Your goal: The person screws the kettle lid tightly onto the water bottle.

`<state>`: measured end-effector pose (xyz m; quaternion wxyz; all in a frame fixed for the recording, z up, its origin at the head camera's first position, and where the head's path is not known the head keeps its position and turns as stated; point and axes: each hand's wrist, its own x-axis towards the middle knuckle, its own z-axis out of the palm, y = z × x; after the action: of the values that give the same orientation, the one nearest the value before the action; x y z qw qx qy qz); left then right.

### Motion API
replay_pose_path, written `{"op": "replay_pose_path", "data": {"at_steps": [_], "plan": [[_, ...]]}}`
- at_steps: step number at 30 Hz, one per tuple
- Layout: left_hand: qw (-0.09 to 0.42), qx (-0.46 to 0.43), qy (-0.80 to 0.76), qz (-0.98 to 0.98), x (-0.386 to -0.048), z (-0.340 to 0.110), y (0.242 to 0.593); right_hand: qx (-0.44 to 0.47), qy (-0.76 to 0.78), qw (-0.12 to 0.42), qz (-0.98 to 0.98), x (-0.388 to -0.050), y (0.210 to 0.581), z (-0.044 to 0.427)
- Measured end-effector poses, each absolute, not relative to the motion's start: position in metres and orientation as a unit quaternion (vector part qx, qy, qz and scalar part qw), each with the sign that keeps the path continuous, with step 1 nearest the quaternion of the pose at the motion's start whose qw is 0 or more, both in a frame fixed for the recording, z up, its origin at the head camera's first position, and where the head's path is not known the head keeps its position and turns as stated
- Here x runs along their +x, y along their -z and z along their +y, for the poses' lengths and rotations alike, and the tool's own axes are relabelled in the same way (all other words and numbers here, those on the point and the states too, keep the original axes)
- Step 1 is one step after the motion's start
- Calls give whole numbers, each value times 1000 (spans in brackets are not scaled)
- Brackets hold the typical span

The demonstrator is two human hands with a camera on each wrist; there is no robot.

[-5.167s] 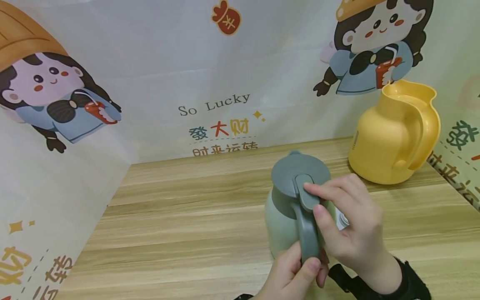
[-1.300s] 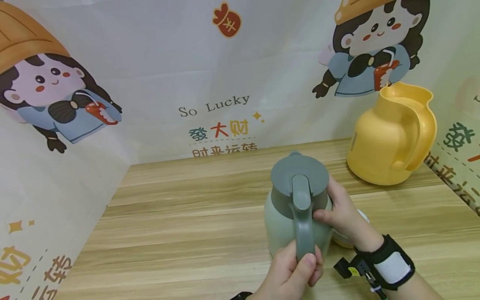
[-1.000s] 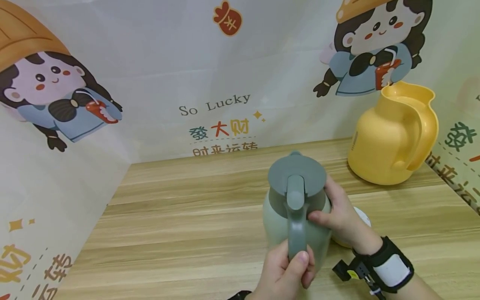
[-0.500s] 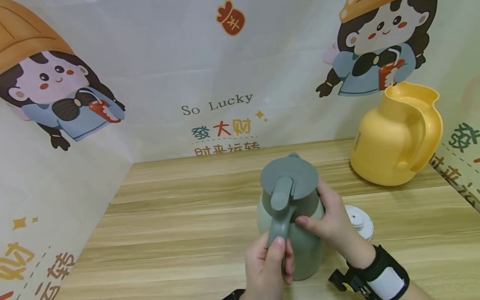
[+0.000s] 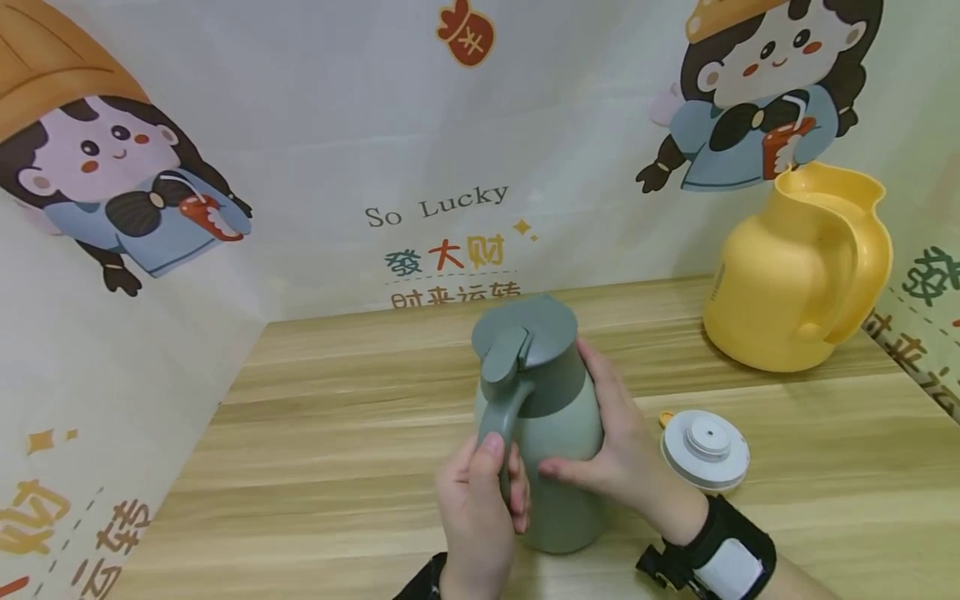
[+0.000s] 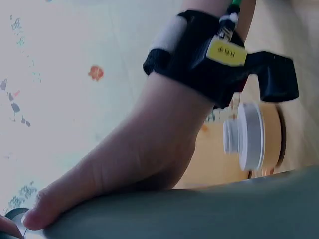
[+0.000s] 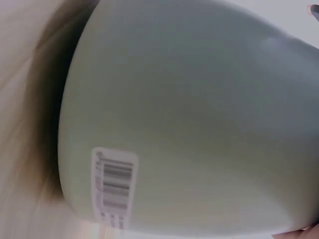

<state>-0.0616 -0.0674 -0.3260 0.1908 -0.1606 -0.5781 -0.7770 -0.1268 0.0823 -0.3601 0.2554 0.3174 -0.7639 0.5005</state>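
Note:
A pale green thermos jug (image 5: 562, 467) with a darker grey-green lid (image 5: 534, 325) is upright over the table, leaning slightly left. Whether its base touches the wood, I cannot tell. My left hand (image 5: 480, 508) grips the handle (image 5: 504, 408), thumb on its top. My right hand (image 5: 622, 450) holds the jug's right side, thumb across the front and fingers round the far side, partly hidden. In the left wrist view, the right hand (image 6: 144, 149) lies along the jug (image 6: 199, 216). A barcode label (image 7: 115, 188) shows on the jug's body in the right wrist view.
A yellow jug body (image 5: 787, 283) without a lid stands at the back right. Right of the green jug lies a white round lid (image 5: 705, 450) with a yellow tab, stepped side up. Printed cloth walls (image 5: 322, 167) border the wooden table (image 5: 337, 433).
The right hand has gone from the lid's lever to the jug's side. The jug has moved left and its handle has swung left; the white lid has come into full view.

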Motion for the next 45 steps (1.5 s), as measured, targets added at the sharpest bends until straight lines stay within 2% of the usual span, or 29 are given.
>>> {"op": "replay_pose_path", "data": {"at_steps": [5,12,26,32,45], "plan": [[225,-149,770,-578,-72,-80,320,296,-508,193,-786,-132,360,68],[314,-150,737,-579,-97,-113,307,273,-522,125,-798,-155,357,38],[459,-145,666,-570,-135,-164,297,301,-582,93,-750,-202,343,-26],[480,-125,645,-582,-152,-175,300,291,-586,79,-752,-216,341,-40],[491,-82,647,-577,-184,-198,323,278,-556,64,-781,-236,350,-68]]}}
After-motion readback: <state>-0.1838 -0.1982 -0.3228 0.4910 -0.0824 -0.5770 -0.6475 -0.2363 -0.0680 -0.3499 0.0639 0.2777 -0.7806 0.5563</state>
